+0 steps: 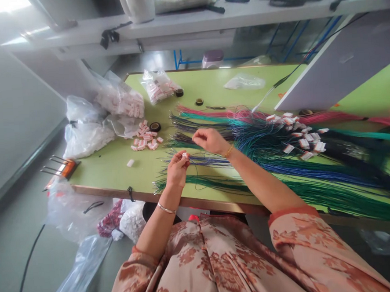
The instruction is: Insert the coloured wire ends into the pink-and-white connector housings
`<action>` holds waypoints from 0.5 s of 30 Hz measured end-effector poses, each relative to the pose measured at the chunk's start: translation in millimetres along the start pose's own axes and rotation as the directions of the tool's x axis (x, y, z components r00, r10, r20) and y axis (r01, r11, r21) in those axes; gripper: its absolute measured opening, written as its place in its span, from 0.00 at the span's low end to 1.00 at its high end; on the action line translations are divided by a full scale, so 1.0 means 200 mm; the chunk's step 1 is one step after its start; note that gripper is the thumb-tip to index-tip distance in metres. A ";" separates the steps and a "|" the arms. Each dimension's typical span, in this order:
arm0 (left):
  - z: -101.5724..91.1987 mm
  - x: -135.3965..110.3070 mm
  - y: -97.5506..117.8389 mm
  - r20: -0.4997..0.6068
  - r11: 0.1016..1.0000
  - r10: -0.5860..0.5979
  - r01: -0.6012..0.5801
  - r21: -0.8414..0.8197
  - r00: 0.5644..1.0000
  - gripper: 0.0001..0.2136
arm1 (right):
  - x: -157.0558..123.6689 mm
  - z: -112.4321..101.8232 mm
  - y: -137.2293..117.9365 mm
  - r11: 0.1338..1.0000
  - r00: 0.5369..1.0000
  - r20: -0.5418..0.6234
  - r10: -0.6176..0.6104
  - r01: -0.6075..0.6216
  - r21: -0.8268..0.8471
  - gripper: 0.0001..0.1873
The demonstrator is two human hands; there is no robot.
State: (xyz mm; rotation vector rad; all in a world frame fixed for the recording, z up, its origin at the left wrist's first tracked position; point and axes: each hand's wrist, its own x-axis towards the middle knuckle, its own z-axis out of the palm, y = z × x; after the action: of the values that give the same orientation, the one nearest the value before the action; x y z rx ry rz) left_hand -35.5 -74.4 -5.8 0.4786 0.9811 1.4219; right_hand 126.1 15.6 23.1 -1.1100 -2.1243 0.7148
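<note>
Between the thumb and fingers of my left hand (177,169) is a small white connector housing (185,155), with thin wire trailing from it to the right. My right hand (211,140) hovers up and to the right of it, fingers pinched together over the dark wire ends; whether a wire is in the pinch is too small to see. Beneath both hands, bundles of blue wires (212,159), green wires (210,182) and pink wires (209,112) run across the green table. Loose white and orange housings (146,138) lie in a pile left of my hands.
Connectors on wires (303,135) are heaped at the right. Clear bags of housings (160,86) stand at the back left, near black tape rolls (154,126). An orange tool with metal prongs (66,168) sits at the left corner. A shelf (187,18) spans the back.
</note>
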 end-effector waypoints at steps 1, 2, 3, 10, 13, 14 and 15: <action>-0.01 0.01 0.00 -0.010 1.000 -0.007 0.007 -0.003 1.000 0.12 | 0.07 -0.02 0.04 0.997 0.998 -0.042 0.046 -0.048 -0.057 0.11; -0.02 0.02 0.00 -0.022 1.000 -0.018 0.018 -0.002 1.000 0.12 | 0.13 -0.02 0.09 0.985 0.994 -0.056 0.098 -0.104 -0.134 0.10; -0.02 0.02 0.00 -0.036 0.999 -0.032 0.032 0.000 0.999 0.12 | 0.19 -0.02 0.14 0.963 0.985 -0.053 0.162 -0.170 -0.211 0.08; -0.06 0.04 -0.02 -0.065 0.996 -0.089 0.090 0.020 0.994 0.14 | 0.34 0.11 0.31 0.797 0.927 -0.025 0.374 -0.335 -0.503 0.10; -0.07 0.04 -0.02 -0.052 0.995 -0.095 0.096 0.016 0.994 0.14 | 0.34 0.10 0.32 0.790 0.941 0.027 0.337 -0.267 -0.552 0.11; -0.07 0.04 -0.02 -0.048 0.995 -0.097 0.098 0.016 0.994 0.14 | 0.33 0.10 0.32 0.791 0.953 0.036 0.300 -0.228 -0.568 0.11; -0.07 0.04 -0.02 -0.044 0.995 -0.097 0.098 0.016 0.994 0.14 | 0.33 0.09 0.32 0.790 0.965 0.034 0.259 -0.192 -0.582 0.12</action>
State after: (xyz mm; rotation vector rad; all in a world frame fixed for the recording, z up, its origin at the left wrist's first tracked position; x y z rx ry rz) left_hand -45.7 -70.4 -18.6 0.4085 1.0394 1.3414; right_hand 116.4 100.0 -14.9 -1.7029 -2.4049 0.2222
